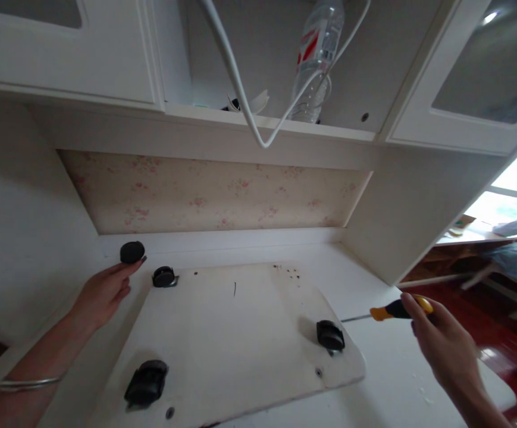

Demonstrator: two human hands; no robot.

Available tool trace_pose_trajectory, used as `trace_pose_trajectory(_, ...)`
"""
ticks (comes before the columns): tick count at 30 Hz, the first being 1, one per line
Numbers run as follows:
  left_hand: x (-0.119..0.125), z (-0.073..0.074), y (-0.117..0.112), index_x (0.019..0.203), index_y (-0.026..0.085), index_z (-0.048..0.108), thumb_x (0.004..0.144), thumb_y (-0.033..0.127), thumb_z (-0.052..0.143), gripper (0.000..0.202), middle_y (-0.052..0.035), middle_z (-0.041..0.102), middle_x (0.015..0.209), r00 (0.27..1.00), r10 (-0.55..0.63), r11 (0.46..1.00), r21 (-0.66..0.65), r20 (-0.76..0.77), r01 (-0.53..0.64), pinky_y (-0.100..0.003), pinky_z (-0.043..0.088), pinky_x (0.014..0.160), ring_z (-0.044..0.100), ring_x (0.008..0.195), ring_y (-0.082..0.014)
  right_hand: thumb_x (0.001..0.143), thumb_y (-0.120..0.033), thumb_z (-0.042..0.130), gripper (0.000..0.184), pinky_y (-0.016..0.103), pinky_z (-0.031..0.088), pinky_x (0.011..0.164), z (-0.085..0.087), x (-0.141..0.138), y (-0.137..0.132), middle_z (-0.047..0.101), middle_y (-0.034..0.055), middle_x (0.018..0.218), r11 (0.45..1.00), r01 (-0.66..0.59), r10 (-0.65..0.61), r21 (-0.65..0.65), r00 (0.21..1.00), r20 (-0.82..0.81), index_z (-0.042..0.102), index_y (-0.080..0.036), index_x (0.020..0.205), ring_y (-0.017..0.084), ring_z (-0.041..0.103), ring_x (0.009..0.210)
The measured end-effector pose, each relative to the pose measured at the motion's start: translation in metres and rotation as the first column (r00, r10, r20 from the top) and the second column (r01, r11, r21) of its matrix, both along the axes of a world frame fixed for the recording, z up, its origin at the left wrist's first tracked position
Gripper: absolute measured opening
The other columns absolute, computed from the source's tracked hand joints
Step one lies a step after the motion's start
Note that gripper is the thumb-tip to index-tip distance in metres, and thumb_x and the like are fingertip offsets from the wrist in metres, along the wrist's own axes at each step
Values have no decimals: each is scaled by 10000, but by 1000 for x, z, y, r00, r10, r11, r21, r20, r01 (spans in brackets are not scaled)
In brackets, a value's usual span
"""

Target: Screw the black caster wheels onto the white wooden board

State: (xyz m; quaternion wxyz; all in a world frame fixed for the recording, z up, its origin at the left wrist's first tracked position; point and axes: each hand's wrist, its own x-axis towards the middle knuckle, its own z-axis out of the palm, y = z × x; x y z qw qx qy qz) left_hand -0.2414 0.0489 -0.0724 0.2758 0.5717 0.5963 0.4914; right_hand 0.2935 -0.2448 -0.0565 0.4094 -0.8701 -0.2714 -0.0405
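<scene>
My left hand (104, 292) is closed on a black caster wheel (132, 252), held up at the left, just behind a white board. My right hand (445, 339) grips a screwdriver (396, 309) with a yellow and black handle, its shaft pointing left over the desk. Between my hands the white board (240, 339) lies flat. Three black casters sit on it: one at the back left (164, 276), another at the front left (146, 383), a third at the right (330, 336). Small holes (293, 274) mark its back right corner.
The board rests on a white desktop (401, 362) under a shelf. Overhead, a clear plastic bottle (316, 59) stands on the shelf and a white cable (240, 89) hangs down. Cabinet doors (467, 77) flank it. A red floor (458, 315) shows at the right.
</scene>
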Motion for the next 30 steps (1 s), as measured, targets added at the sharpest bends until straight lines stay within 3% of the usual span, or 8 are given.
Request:
trace_pose_trajectory(4, 61, 39, -38, 998, 107, 674, 698, 499, 749, 500, 76, 427, 553, 946, -185, 960, -155, 266, 232, -190, 220, 498, 289, 510, -47, 799, -702, 478, 524, 364, 426, 576, -7, -7, 23, 620, 30, 643, 991, -135, 135, -10, 991, 17, 629, -255, 1028, 262, 609, 625)
trace_pose_trajectory(6, 102, 52, -60, 946, 110, 688, 701, 501, 731, 463, 88, 356, 501, 916, -305, 913, -194, 260, 359, -224, 155, 483, 238, 478, -62, 801, -705, 484, 539, 345, 432, 608, -13, -11, 34, 628, 25, 658, 982, -184, 184, 33, 983, 18, 629, -248, 1048, 255, 621, 664)
trace_pose_trajectory(8, 145, 57, -77, 954, 121, 706, 731, 477, 692, 421, 62, 466, 550, 903, -388, 881, -215, 185, 422, -228, 203, 506, 326, 501, -79, 799, -722, 478, 558, 331, 427, 613, -18, -15, 43, 627, 20, 659, 978, -196, 194, 75, 981, 30, 634, -240, 1035, 244, 615, 658)
trace_pose_trajectory(13, 246, 29, -88, 871, 101, 740, 750, 386, 660, 320, -7, 644, 708, 847, -525, 821, -211, 84, 530, -228, 326, 589, 541, 666, -140, 802, -732, 469, 589, 338, 428, 631, -14, -22, 52, 655, 38, 680, 977, -175, 165, 120, 982, 88, 640, -226, 1049, 256, 631, 672)
trace_pose_trajectory(16, 297, 5, -81, 772, 102, 742, 750, 294, 644, 217, -33, 663, 671, 856, -516, 830, -259, -22, 494, -236, 314, 558, 592, 670, -171, 800, -716, 497, 583, 356, 446, 700, -7, -24, 48, 688, 53, 737, 972, -148, 125, 183, 984, 130, 635, -230, 1090, 272, 666, 750)
trace_pose_trajectory(19, 337, -10, -76, 780, 135, 755, 753, 264, 643, 173, -74, 720, 740, 865, -483, 854, -289, -135, 432, -247, 348, 571, 656, 737, -210, 800, -681, 545, 541, 344, 464, 715, -2, -24, 41, 690, 29, 711, 947, -104, 99, 303, 995, 32, 628, -243, 1107, 254, 683, 751)
trace_pose_trajectory(23, 366, -19, -73, 902, 193, 769, 784, 284, 614, 215, -125, 758, 918, 860, -438, 884, -302, -263, 357, -280, 416, 640, 696, 862, -263, 803, -661, 566, 520, 339, 477, 706, -6, -25, 36, 688, 14, 675, 923, -76, 124, 377, 986, -107, 628, -241, 1104, 238, 685, 709)
trace_pose_trajectory(30, 379, -23, -71, 1019, 243, 757, 787, 341, 608, 293, -133, 753, 1018, 817, -417, 898, -317, -398, 305, -288, 457, 654, 705, 925, -284, 801, -661, 571, 523, 322, 478, 686, -26, -26, 47, 711, 18, 716, 921, -138, 207, 365, 966, -157, 616, -248, 1119, 236, 700, 737)
